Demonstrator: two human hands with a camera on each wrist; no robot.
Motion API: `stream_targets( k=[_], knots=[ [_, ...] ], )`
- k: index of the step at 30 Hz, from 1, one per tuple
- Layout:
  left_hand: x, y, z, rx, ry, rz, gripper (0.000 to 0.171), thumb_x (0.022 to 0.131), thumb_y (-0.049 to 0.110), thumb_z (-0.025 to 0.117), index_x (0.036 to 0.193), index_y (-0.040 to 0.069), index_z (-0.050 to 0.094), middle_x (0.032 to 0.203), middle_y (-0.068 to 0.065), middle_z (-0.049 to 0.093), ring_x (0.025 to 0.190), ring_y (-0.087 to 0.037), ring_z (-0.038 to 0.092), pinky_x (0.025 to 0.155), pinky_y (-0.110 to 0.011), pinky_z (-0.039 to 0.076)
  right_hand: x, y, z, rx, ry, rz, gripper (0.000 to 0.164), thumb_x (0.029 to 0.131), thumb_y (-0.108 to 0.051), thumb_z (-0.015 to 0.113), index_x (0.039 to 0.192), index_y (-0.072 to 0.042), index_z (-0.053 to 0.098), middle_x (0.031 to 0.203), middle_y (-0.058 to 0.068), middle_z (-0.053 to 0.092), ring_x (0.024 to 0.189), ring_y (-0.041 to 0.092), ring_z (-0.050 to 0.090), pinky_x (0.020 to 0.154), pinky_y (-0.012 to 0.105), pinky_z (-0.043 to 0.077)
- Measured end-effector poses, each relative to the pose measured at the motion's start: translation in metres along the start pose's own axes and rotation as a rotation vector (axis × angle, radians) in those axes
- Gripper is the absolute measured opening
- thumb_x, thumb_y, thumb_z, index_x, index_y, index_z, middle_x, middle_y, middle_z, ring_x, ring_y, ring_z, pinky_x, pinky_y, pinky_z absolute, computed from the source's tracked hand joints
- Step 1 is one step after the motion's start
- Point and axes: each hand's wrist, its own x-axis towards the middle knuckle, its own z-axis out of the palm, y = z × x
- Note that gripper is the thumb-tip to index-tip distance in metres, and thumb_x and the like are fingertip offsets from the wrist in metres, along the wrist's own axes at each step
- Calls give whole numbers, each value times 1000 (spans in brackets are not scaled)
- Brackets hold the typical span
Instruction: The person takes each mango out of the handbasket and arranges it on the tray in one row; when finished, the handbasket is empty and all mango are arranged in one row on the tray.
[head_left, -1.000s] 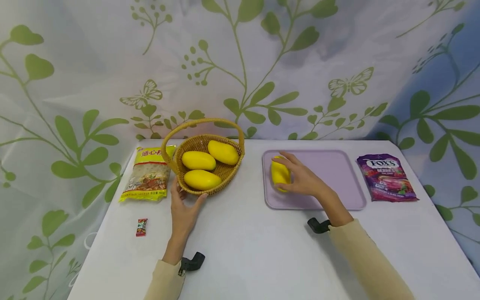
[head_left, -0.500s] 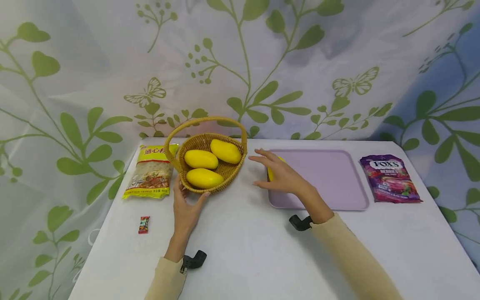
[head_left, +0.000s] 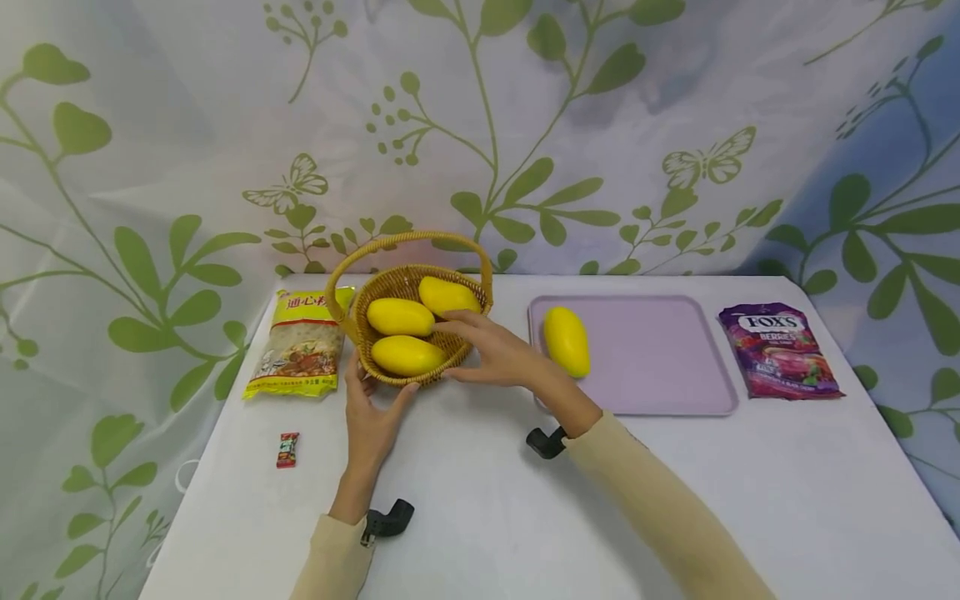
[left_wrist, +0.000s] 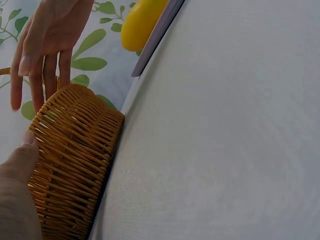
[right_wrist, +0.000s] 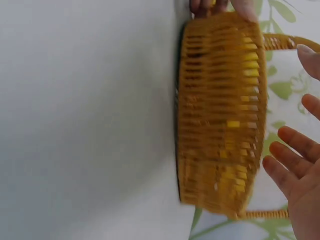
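A wicker basket (head_left: 401,282) with an arched handle stands at the back left of the table, holding 3 yellow mangoes (head_left: 408,357). At its near left side, my left hand (head_left: 371,425) grips the basket; the left wrist view shows the thumb (left_wrist: 28,147) on the rim. Over the basket's right side reaches my right hand (head_left: 498,354), fingers spread and nothing held, overlapping the back mango in the head view. In the right wrist view its fingers (right_wrist: 295,145) are beside the rim. Another mango (head_left: 567,342) lies on the left part of a lilac tray (head_left: 652,354).
Left of the basket lies a yellow pasta bag (head_left: 303,346), with a small red candy packet (head_left: 287,450) nearer the front. A purple FOX'S candy bag (head_left: 780,350) is right of the tray. A leaf-patterned curtain (head_left: 570,125) hangs behind the white table (head_left: 480,508).
My right hand let go of the mango on the tray and moved left to over the basket. The mango stayed on the tray. My left hand kept its grip on the basket.
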Motion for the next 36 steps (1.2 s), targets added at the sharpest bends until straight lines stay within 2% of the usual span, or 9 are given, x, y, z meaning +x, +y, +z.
stream_targets(
  k=[3,7,14,19,23,30,36],
  knots=[
    [1,0,1,1,2,-2,104,80,25,83,158,20,14,145,-15,44,125,-30,48,102,-46,41,8,-3,8,5,-13,-19,65,87,-35,74,143,-13,49,147,15,44,134,28,45,107,45,44],
    [1,-1,1,6,11,-5,104,79,26,83,157,22,15,146,-14,44,125,-28,48,102,-45,41,13,-4,17,7,-26,3,64,88,-36,73,143,-14,49,147,14,44,135,29,45,108,46,43],
    [1,-3,1,4,15,-9,105,78,28,84,157,25,15,146,-13,44,125,-26,47,102,-43,40,20,-7,22,-8,-21,19,61,88,-36,73,142,-15,52,146,12,46,136,26,45,111,43,41],
    [0,-4,1,22,10,-27,103,80,30,83,157,28,14,146,-12,44,125,-25,47,103,-42,40,29,-8,25,-30,-72,55,60,90,-41,70,142,-19,51,146,6,47,135,22,45,112,41,40],
    [0,-4,2,29,8,-26,104,80,30,83,157,28,14,146,-11,44,126,-24,47,102,-43,41,38,-10,27,-50,-115,55,57,92,-39,68,143,-22,51,143,1,49,132,18,47,111,37,40],
    [-2,-2,1,0,14,-15,104,79,27,83,157,26,15,144,-13,46,124,-27,48,101,-44,41,51,-11,30,-98,-171,55,54,92,-38,68,142,-25,52,137,2,53,124,16,52,106,32,44],
    [0,-2,2,24,6,-3,103,80,29,83,157,24,15,145,-9,45,124,-22,48,100,-43,42,59,-9,31,-73,-224,62,53,91,-36,70,141,-26,54,139,0,52,127,16,50,109,32,41]
  ],
)
